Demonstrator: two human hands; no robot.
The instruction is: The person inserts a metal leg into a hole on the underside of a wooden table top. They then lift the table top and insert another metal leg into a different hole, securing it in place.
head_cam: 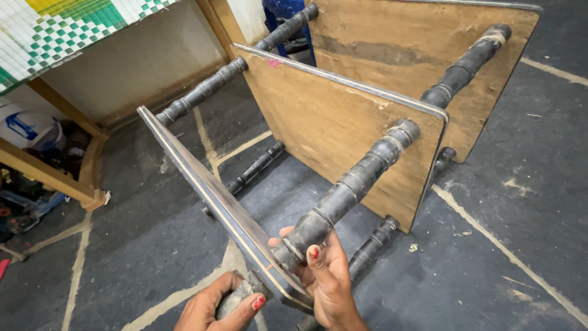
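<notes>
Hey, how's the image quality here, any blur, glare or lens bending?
Head view: even daylight, soft shadows; faint sheen along the near shelf board edge; wide-angle stretch bends the turned legs outward; left hand and right hand sharp, cut by the bottom edge.

Your right hand [327,279] wraps the black turned post [346,193] where it meets the near dark shelf board [208,196]; your left hand [217,306] grips the post's stub below. Two brown boards [331,132] stand behind on the grey floor [490,257]
</notes>
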